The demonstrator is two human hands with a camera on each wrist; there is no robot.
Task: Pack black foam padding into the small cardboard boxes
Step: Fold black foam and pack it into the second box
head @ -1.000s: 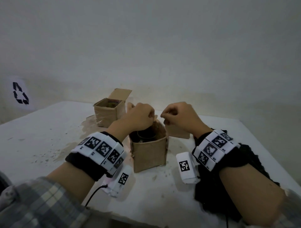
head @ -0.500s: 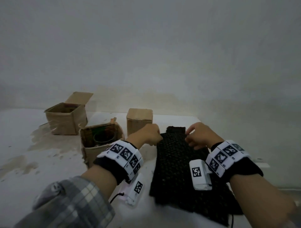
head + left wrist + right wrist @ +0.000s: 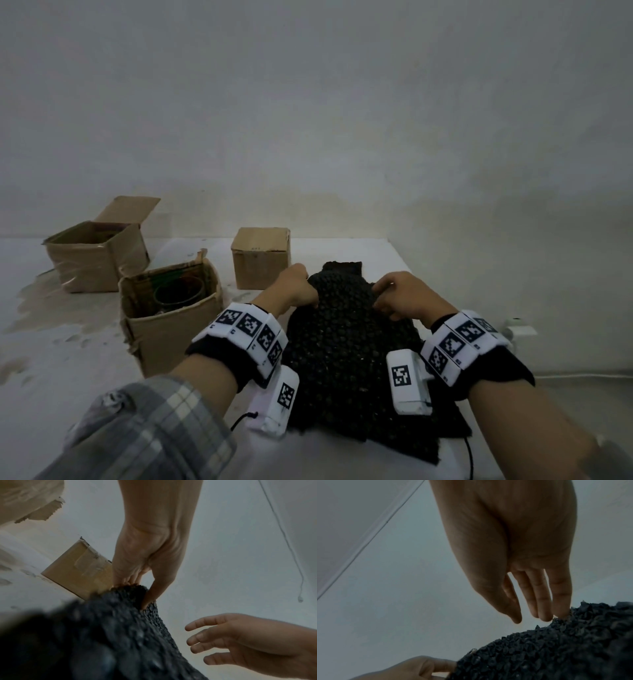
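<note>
A stack of black bumpy foam (image 3: pixel 346 342) lies on the white table at centre right, its top sheet humped up between my hands. My left hand (image 3: pixel 294 287) pinches the sheet's far left edge, thumb in front and fingers behind (image 3: pixel 137 593). My right hand (image 3: pixel 400 294) is at the far right edge, fingers nearly straight, with only the fingertips (image 3: pixel 546 616) touching the foam (image 3: pixel 556 649). An open cardboard box (image 3: pixel 168 329) stands left of the foam. A closed small box (image 3: pixel 260 257) stands behind my left hand.
A second open box (image 3: pixel 96 257) with a raised flap stands at the far left. A round glass container (image 3: pixel 178 291) sits inside the near open box. Brown stains (image 3: pixel 51 308) mark the table's left side. A white cable (image 3: pixel 565 375) runs off the table's right edge.
Both hands left the near open box and moved right to the foam. The left hand took hold of the sheet's edge, and the top sheet now bulges upward.
</note>
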